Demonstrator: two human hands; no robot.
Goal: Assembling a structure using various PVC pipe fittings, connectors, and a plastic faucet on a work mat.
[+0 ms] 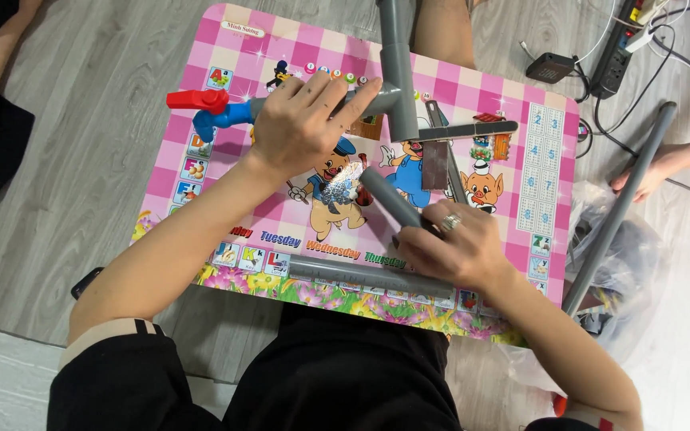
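I read the left hand as closed over a grey plastic T-shaped pipe fitting, fingers wrapped around its side branch, index finger stretched along the branch toward the junction. The right hand is closed in a pinch on the lower end of a short grey plastic pipe section; a ring shows on one finger.

From the left hand, at 9 o'clock, a blue plastic tap with a red lever handle projects out of the grip. At 3 o'clock of that hand the fitting's upright run continues toward 12 o'clock, out of the picture.

The short pipe section lies tilted, its free end pointing to 11 o'clock, toward the fitting but apart from it. I cannot tell whether it rests on the surface or is lifted.

All of this sits over a small pink chequered desk with cartoon pigs and letter panels. At 6 o'clock of the right hand, a long grey pipe lies along the near edge of the desk. At 12 o'clock of the right hand, a grey hacksaw-like tool lies on the desk.

At 3 o'clock, off the desk, another long grey pipe lies slanted over a clear plastic bag on the wooden floor. A black power strip with cables lies at 1 o'clock.
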